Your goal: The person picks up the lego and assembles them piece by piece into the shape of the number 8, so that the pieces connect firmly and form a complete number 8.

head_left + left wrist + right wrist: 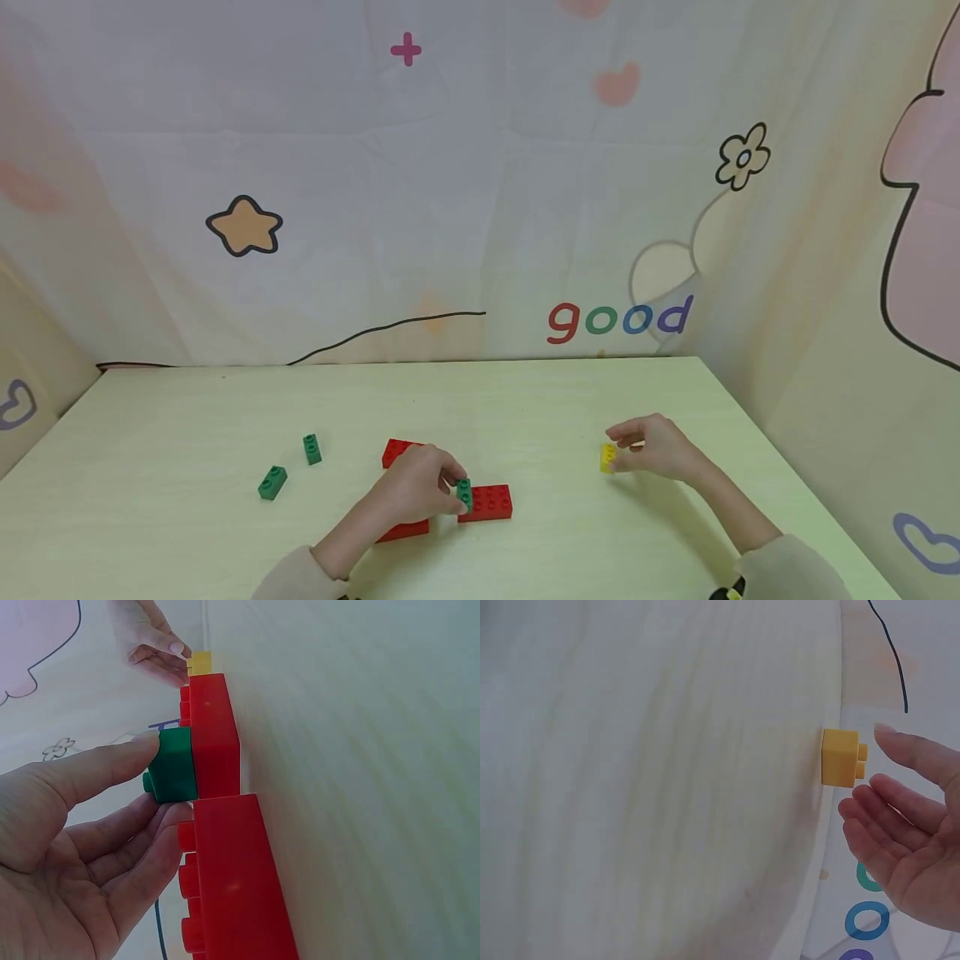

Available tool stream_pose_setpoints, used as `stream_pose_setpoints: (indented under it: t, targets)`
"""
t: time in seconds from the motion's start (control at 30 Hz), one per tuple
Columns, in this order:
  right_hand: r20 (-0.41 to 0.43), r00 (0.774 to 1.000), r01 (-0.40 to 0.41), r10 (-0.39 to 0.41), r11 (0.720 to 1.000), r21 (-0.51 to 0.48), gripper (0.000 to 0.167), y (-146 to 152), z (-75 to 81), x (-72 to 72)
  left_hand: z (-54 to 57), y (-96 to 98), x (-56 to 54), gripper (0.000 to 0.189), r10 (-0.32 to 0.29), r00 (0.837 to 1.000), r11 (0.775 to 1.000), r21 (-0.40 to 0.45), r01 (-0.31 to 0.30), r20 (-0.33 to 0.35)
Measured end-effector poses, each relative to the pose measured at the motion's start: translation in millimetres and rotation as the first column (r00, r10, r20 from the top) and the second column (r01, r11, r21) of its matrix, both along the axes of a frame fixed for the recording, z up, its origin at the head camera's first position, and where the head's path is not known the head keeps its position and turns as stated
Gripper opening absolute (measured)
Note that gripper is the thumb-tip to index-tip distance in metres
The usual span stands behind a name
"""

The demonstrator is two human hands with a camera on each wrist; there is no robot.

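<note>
My left hand (417,490) pinches a small green brick (464,495) between thumb and fingers. That brick sits at the left end of a red studded brick (492,502), against its studded side in the left wrist view. A second red brick (241,889) lies close by, partly under the hand in the head view. Over on the right, my right hand (662,450) is around a yellow brick (607,458) standing on the table. In the right wrist view the thumb and fingers are spread, with a gap between them and the yellow brick (841,758).
Two loose green bricks, one nearer (272,483) and one farther (312,449), lie on the table (187,417) at left. Another red brick (401,451) shows behind my left hand. A printed cloth (450,208) hangs along the table's back edge.
</note>
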State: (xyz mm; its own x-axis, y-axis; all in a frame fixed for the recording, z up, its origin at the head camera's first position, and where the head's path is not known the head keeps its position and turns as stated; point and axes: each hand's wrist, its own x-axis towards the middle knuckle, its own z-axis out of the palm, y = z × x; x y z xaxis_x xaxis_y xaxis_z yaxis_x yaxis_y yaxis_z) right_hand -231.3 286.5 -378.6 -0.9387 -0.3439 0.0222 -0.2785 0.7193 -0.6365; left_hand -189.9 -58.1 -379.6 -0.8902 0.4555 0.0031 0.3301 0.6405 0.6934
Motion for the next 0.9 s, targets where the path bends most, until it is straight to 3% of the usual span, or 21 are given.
stream_pose_setpoints:
  t: [0.4, 0.9]
  targets:
    - [0.052, 0.998, 0.043, -0.046, 0.997, 0.057, 0.042, 0.8, -3.9, -2.3, 1.5, -0.3, -1.0, 0.029, -0.004, 1.000, 1.000, -0.012, 0.004, 0.003]
    - [0.003, 1.000, 0.002, -0.002, 0.996, 0.086, 0.034, -1.4, -7.3, -6.5, 0.9, -0.2, -2.8, 0.027, -0.006, 1.000, 1.000, -0.015, 0.006, 0.018]
